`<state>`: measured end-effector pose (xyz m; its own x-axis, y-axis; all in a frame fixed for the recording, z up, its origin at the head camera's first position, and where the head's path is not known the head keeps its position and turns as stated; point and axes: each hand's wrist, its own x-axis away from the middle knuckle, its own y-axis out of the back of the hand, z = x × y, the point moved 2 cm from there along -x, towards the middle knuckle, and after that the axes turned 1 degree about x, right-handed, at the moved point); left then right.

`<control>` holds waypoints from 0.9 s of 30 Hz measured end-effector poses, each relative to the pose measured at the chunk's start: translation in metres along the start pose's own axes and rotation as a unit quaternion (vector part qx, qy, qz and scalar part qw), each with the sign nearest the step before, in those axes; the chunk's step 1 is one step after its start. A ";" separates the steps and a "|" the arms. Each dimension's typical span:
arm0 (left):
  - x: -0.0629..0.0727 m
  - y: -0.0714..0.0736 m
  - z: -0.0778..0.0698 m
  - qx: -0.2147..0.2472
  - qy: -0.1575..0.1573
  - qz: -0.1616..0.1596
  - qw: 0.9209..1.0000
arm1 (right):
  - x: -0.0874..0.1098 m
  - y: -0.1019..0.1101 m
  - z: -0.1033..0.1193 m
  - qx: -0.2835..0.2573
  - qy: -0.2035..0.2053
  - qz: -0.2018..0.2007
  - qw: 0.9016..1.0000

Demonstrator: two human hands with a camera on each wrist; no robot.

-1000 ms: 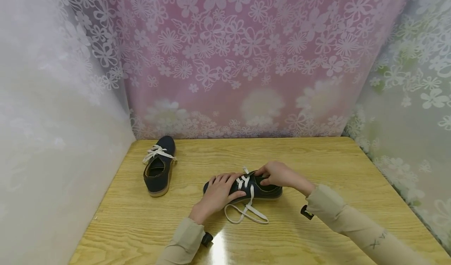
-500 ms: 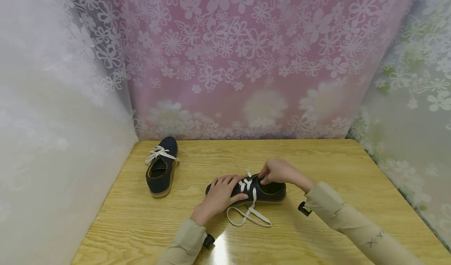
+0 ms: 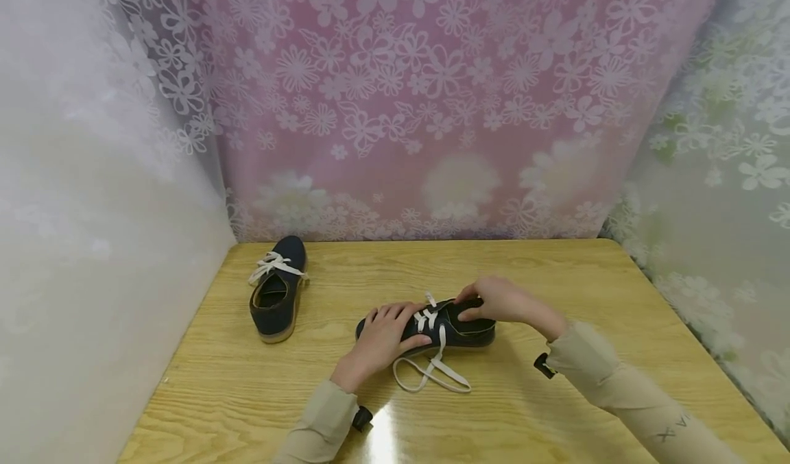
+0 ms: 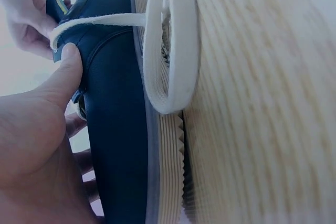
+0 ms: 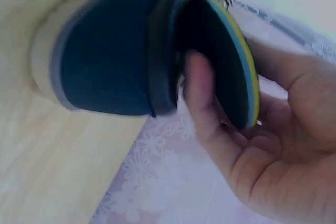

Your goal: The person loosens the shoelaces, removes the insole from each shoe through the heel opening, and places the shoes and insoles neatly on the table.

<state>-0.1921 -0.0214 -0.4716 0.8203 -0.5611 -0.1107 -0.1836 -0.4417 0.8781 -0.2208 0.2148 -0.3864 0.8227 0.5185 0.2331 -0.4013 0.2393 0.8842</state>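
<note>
My left hand (image 3: 379,339) is clamped over the front of the dark shoe (image 3: 467,339), thumb on the side nearer me beside the lacing, fingers reaching over to the far side. My right hand (image 3: 503,299) pinches a dark insole (image 5: 226,61) at the shoe's opening, thumb on its upper face and fingers behind; its rounded end, edged in blue and yellow, sticks out. The shoe sits in front of me on the table (image 3: 549,265), toe to my left, heel to my right. Its white lace (image 4: 181,51) hangs in a loose loop on my side, above a ribbed pale sole (image 4: 169,182).

My right forearm slants in from the lower right, and its beige sleeve (image 3: 617,375) carries dark lettering (image 3: 673,428); I make out an X, the rest is too small. My left forearm rises from the bottom edge. A black device (image 3: 362,419) sits by my left wrist.

Farther left stands a second shoe (image 3: 274,316), its laces tied in a bow. Pink flowered cloth (image 3: 395,94) hangs behind the table.
</note>
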 end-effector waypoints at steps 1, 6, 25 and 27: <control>0.000 0.001 0.000 -0.001 -0.002 -0.002 1.000 | 0.002 -0.002 0.000 0.005 0.000 -0.008 1.000; 0.001 0.002 0.000 -0.009 -0.004 -0.010 1.000 | 0.010 -0.004 -0.007 -0.020 -0.009 -0.049 0.999; 0.000 0.002 -0.002 -0.004 -0.003 -0.003 1.000 | 0.047 -0.022 -0.016 0.236 0.167 -0.242 0.926; 0.000 0.001 -0.002 -0.003 -0.005 -0.003 1.000 | 0.044 -0.031 -0.015 0.288 0.208 -0.257 0.899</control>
<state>-0.1911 -0.0201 -0.4698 0.8156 -0.5656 -0.1218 -0.1750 -0.4417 0.8799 -0.1777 0.2423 -0.4095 0.5702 0.7517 -0.3312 0.3626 0.1314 0.9226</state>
